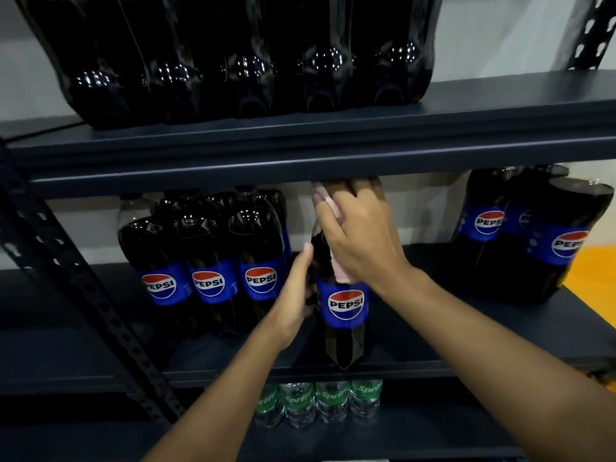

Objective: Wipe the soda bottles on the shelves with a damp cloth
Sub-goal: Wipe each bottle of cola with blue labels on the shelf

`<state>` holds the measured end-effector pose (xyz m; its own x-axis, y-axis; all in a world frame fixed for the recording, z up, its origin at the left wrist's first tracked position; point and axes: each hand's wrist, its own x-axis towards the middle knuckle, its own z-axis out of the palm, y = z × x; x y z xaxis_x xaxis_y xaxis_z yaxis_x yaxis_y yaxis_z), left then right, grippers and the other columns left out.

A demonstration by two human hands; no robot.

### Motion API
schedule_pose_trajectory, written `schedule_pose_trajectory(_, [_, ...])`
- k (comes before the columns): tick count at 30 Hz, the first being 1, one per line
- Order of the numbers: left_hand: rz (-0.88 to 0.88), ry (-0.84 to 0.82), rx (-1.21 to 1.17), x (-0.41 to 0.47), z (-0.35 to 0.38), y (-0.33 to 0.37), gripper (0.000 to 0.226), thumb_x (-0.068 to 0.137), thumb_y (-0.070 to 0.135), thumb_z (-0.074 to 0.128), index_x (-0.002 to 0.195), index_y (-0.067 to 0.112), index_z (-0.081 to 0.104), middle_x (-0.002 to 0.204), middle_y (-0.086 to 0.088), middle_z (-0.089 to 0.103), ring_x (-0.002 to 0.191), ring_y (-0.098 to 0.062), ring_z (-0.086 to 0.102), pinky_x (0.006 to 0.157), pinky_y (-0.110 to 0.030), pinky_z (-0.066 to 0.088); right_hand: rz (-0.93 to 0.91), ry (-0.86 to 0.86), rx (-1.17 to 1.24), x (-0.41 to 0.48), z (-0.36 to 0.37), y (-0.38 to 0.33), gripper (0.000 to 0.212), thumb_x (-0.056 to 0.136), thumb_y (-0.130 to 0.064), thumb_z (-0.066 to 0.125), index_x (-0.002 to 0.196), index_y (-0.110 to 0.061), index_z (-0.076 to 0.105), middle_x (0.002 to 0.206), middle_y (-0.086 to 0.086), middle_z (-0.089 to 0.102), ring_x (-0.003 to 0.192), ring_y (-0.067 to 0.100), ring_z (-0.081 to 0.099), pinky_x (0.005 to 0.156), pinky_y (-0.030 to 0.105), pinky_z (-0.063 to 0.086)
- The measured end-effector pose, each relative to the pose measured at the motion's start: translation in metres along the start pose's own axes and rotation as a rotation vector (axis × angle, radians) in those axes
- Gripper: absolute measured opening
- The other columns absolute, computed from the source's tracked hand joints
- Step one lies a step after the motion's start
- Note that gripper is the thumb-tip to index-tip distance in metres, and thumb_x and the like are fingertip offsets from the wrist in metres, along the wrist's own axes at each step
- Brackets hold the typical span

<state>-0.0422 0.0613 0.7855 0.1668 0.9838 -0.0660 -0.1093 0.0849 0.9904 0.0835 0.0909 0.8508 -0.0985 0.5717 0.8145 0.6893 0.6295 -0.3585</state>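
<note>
Pink cloth [340, 261] shows between the right hand [361, 235] and the bottle [345, 343]. It is pressed to the dark shoulder just above the blue label [345, 305], and a corner pokes out past the fingers near the neck. The right hand curls over cloth and bottle together, so the rubbing pressure goes through the fabric. The left hand [293, 295] clasps the bottle's left side at label height, thumb up along the plastic, fingers out of sight behind. It looks like a brace, keeping the tall bottle from tipping or turning under the wiping. The bottle stands alone near the front edge of its shelf [200, 358], clear of the wrapped goods: one pack [206, 261] to its left, a second pack [533, 235] well to its right. That gap gives both hands room. Below the bottle sit Sprite bottles [316, 401].
</note>
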Motion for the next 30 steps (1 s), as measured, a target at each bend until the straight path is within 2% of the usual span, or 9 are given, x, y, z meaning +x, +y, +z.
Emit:
schedule_pose_trajectory(2, [0.062, -0.015, -0.031, 0.003, 0.007, 0.012, 0.059, 0.084, 0.076, 0.037, 0.122, 0.041, 0.067, 0.122, 0.015, 0.077, 0.121, -0.010, 0.069, 0.112, -0.043, 0.051, 0.016, 0.024, 0.013, 0.004, -0.001, 0.002, 0.034, 0.103, -0.028, 0.054, 0.070, -0.018, 0.054, 0.067, 0.000, 0.054, 0.063, 0.018, 0.052, 0.060, 0.041, 0.044])
schedule_pose_trajectory(6, [0.179, 0.047, -0.041, 0.014, 0.025, 0.007, 0.046, 0.106, 0.055, 0.031, 0.124, 0.029, 0.066, 0.107, 0.008, 0.081, 0.100, -0.005, 0.076, 0.079, -0.020, 0.059, 0.086, 0.100, 0.060, -0.002, 0.006, -0.003, 0.025, 0.099, -0.030, 0.054, 0.077, -0.017, 0.057, 0.073, -0.002, 0.057, 0.066, 0.015, 0.053, 0.062, 0.034, 0.042])
schedule_pose_trajectory(13, [0.168, 0.042, -0.081, 0.021, 0.027, -0.007, 0.054, 0.112, 0.049, 0.020, 0.128, 0.023, 0.064, 0.107, 0.006, 0.081, 0.100, -0.005, 0.076, 0.078, -0.019, 0.058, 0.140, 0.068, 0.051, 0.012, 0.001, -0.010, 0.036, 0.093, -0.032, 0.049, 0.059, -0.024, 0.042, 0.054, -0.011, 0.044, 0.052, 0.015, 0.049, 0.055, 0.032, 0.035])
schedule_pose_trajectory(17, [0.246, 0.044, -0.085, 0.021, 0.028, -0.011, 0.047, 0.115, 0.044, 0.021, 0.121, 0.031, 0.065, 0.104, 0.017, 0.080, 0.104, 0.004, 0.072, 0.087, -0.018, 0.057, 0.092, 0.238, -0.028, -0.022, 0.010, -0.008, 0.028, 0.101, -0.033, 0.047, 0.106, -0.016, 0.068, 0.098, 0.002, 0.062, 0.088, 0.020, 0.057, 0.079, 0.037, 0.045])
schedule_pose_trajectory(20, [0.276, 0.055, -0.062, 0.018, 0.030, -0.010, 0.064, 0.107, 0.063, 0.030, 0.143, 0.021, 0.062, 0.140, 0.001, 0.070, 0.136, -0.014, 0.060, 0.119, -0.040, 0.041, 0.153, 0.336, 0.080, -0.080, 0.034, 0.010, 0.052, 0.106, -0.034, 0.039, 0.150, -0.008, 0.045, 0.149, 0.015, 0.050, 0.135, 0.026, 0.049, 0.111, 0.038, 0.037])
schedule_pose_trajectory(23, [0.214, 0.040, -0.127, 0.015, 0.032, -0.009, 0.078, 0.095, 0.073, 0.037, 0.139, 0.015, 0.065, 0.134, -0.006, 0.073, 0.127, -0.021, 0.068, 0.106, -0.038, 0.051, 0.400, 0.320, 0.244, -0.145, 0.061, 0.028, 0.057, 0.107, -0.039, 0.031, 0.160, -0.021, 0.021, 0.164, 0.008, 0.031, 0.152, 0.018, 0.032, 0.121, 0.044, 0.032])
schedule_pose_trajectory(26, [0.166, 0.009, -0.180, 0.017, 0.032, -0.015, 0.070, 0.086, 0.072, 0.041, 0.122, 0.020, 0.071, 0.113, -0.004, 0.080, 0.103, -0.019, 0.078, 0.081, -0.030, 0.061, 0.721, 0.302, 0.405, -0.181, 0.073, 0.022, 0.047, 0.105, -0.051, 0.026, 0.152, -0.053, 0.030, 0.154, -0.016, 0.041, 0.142, 0.000, 0.041, 0.115, 0.037, 0.041])
schedule_pose_trajectory(28, [0.167, 0.031, -0.169, 0.019, 0.030, -0.018, 0.073, 0.085, 0.076, 0.043, 0.123, 0.020, 0.072, 0.114, -0.005, 0.080, 0.103, -0.020, 0.078, 0.080, -0.030, 0.061, 0.940, 0.355, 0.540, -0.188, 0.080, 0.018, 0.041, 0.103, -0.063, 0.024, 0.139, -0.060, 0.042, 0.143, -0.022, 0.051, 0.131, -0.007, 0.048, 0.112, 0.030, 0.042])
schedule_pose_trajectory(30, [0.163, 0.094, -0.160, 0.018, 0.031, -0.016, 0.089, 0.080, 0.087, 0.052, 0.133, 0.018, 0.068, 0.125, -0.008, 0.076, 0.114, -0.024, 0.075, 0.090, -0.037, 0.061, 1.093, 0.390, 0.622, -0.186, 0.084, 0.017, 0.047, 0.100, -0.071, 0.025, 0.136, -0.056, 0.051, 0.137, -0.022, 0.057, 0.130, 0.001, 0.053, 0.114, 0.040, 0.043])
